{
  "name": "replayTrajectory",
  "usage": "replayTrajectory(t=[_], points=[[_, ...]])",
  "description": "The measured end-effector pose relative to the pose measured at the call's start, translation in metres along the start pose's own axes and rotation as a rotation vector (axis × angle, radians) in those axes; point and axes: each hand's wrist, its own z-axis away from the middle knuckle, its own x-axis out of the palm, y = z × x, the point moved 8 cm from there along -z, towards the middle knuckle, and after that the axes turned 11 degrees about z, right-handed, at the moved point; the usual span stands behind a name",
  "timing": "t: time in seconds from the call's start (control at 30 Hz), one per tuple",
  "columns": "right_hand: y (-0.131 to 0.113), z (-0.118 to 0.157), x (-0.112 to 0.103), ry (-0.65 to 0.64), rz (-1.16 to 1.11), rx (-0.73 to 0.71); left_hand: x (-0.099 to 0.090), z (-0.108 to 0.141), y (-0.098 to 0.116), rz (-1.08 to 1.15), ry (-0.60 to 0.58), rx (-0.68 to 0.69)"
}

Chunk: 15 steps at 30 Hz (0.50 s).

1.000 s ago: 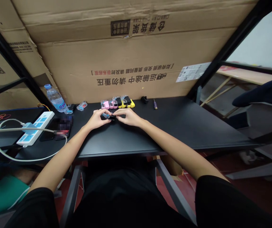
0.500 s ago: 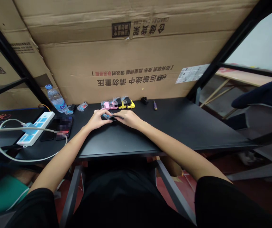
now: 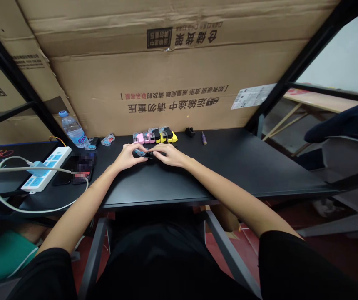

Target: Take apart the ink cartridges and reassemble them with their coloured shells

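Between my two hands, just above the black tabletop [image 3: 166,183], is a small clear-and-black plastic piece [image 3: 141,152]; its exact kind is too small to make out. My left hand [image 3: 128,156] grips its clear end between thumb and fingers. From the other side, my right hand [image 3: 170,155] pinches at its black end, fingertips meeting the left ones. Just behind the hands stands a row of similar clear plastic pieces with pink, black and yellow parts [image 3: 155,135].
To the right of the row lie a black part [image 3: 190,132] and a purple-handled screwdriver [image 3: 204,138]. At left are a water bottle [image 3: 73,131], more clear pieces [image 3: 108,140], a power strip [image 3: 47,168] with a cable, and phones [image 3: 84,168]. Cardboard [image 3: 172,75] walls the back.
My right hand has turned slightly and its fingers have shifted on the black end; a dark strip seen under them before no longer shows. My left hand stays in place.
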Motion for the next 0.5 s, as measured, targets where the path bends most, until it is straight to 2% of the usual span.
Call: replayTrajectory(t=[0.17,0.5], points=[[0.013,0.000,0.000,0.045,-0.038,0.115,0.001,0.000,0.002,0.026,-0.005,-0.004],[0.015,0.000,0.002,0.033,-0.062,0.124,-0.001,0.000,0.003,0.027,0.022,-0.009]])
